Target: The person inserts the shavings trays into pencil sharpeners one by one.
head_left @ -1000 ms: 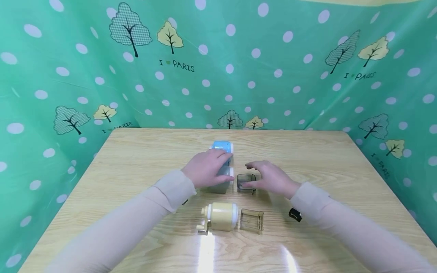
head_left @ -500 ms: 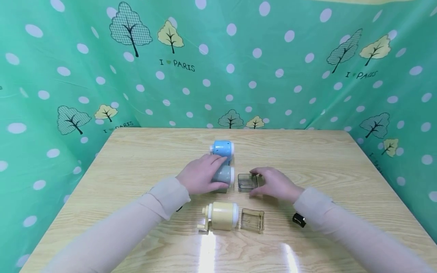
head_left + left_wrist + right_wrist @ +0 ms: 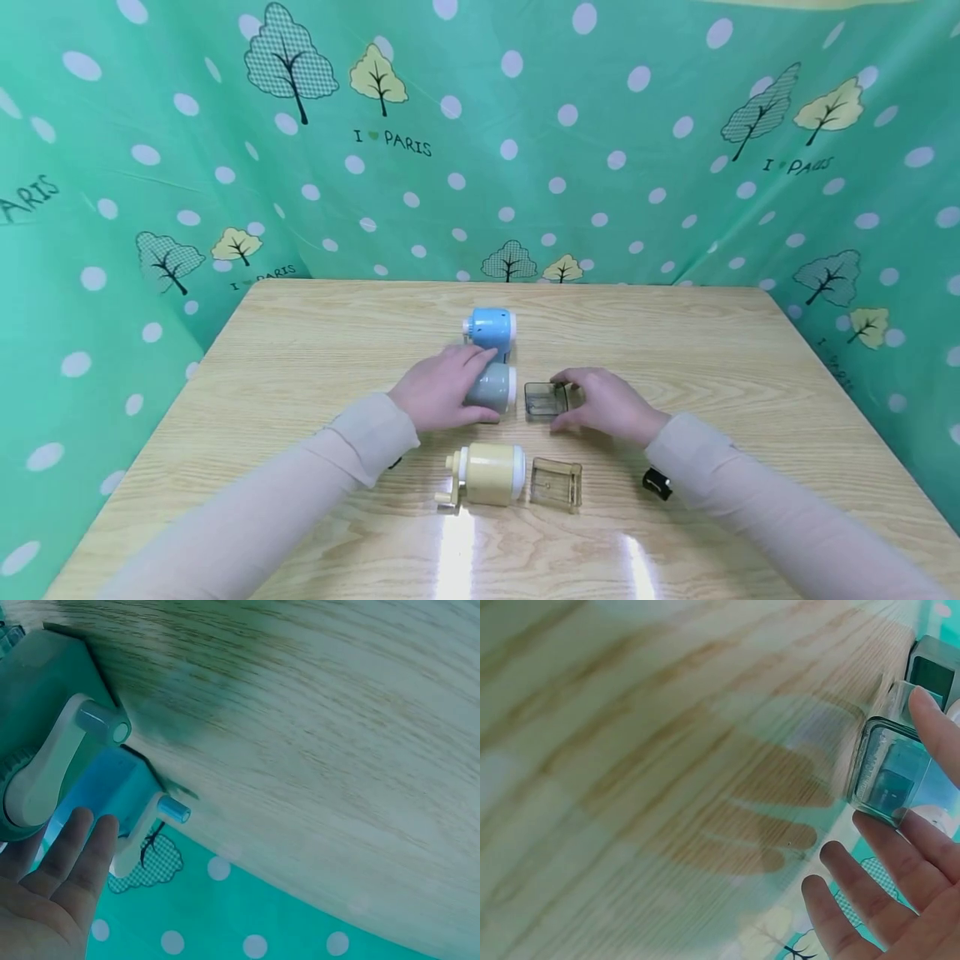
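My left hand [image 3: 441,390] is gripping the gray sharpener [image 3: 492,387]; its drawer [image 3: 543,402] is sitting outside, in my right hand's [image 3: 609,405] pinch.

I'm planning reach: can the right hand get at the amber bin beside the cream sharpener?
Probably yes: nothing visible lies between the right hand and the amber bin, though the hand's fingers hold the gray bin.
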Demonstrator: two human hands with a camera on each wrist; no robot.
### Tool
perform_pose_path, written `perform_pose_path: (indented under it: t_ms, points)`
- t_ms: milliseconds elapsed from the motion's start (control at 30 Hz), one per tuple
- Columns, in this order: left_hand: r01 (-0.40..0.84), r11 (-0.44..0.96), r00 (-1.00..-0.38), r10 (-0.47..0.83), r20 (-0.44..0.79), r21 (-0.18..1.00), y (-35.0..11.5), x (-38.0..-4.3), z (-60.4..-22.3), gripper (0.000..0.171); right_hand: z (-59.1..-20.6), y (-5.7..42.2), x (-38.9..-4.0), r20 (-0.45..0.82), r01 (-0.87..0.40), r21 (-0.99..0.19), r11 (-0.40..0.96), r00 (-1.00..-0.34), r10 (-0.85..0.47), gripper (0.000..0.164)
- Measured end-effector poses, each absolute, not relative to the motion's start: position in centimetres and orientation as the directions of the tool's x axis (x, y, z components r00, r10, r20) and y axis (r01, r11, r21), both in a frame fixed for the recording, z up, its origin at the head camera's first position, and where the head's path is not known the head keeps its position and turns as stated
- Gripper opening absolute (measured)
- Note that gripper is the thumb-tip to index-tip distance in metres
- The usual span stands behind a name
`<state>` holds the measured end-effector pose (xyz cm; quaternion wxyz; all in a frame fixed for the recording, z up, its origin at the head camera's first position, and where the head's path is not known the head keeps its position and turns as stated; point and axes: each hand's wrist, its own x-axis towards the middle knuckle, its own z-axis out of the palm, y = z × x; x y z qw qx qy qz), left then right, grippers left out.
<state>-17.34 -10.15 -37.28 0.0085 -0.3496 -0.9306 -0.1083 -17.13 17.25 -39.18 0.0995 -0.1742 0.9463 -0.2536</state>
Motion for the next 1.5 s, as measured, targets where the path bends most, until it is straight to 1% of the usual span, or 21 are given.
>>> perform_pose_path:
  t_ms: [133,300,467,667,867,1100,1500]
  points:
    - [0.646,0.738,-0.759,0.647,0.066,0.195,-9.9,-17.3,-37.3,0.096,-39.2,17.2,-17.1,-0.105,-0.278,-0.504,0.817,-0.92,-0.378,0.081]
    - [0.624,0.741,-0.771,0.635,0.042,0.247,-9.3,-17.4,-37.7,0.096,-39.3,17.3,-17.2,-0.108,-0.273,-0.499,0.823,-0.922,-0.371,0.081]
    - [0.604,0.737,-0.786,0.614,0.074,0.304,-8.9,-17.6,-38.4,0.088,-39.3,17.2,-17.2,-0.101,-0.277,-0.502,0.82,-0.922,-0.373,0.08]
    - [0.585,0.737,-0.8,0.593,0.092,0.338,-8.7,-17.6,-38.7,0.086,-39.5,17.4,-17.2,-0.086,-0.286,-0.499,0.818,-0.923,-0.376,0.079]
    - [0.583,0.738,-0.803,0.586,0.107,0.34,-8.6,-17.4,-39.1,0.084,-39.5,17.5,-17.2,-0.08,-0.304,-0.49,0.817,-0.918,-0.389,0.08]
    - [0.588,0.739,-0.803,0.581,0.129,0.329,-8.5,-17.5,-39.4,0.082,-39.3,17.4,-17.4,-0.065,-0.343,-0.438,0.831,-0.91,-0.409,0.08]
    - [0.592,0.74,-0.802,0.58,0.141,0.321,-8.5,-17.5,-39.6,0.08,-39.2,16.8,-17.3,-0.069,-0.349,-0.44,0.828,-0.906,-0.418,0.078]
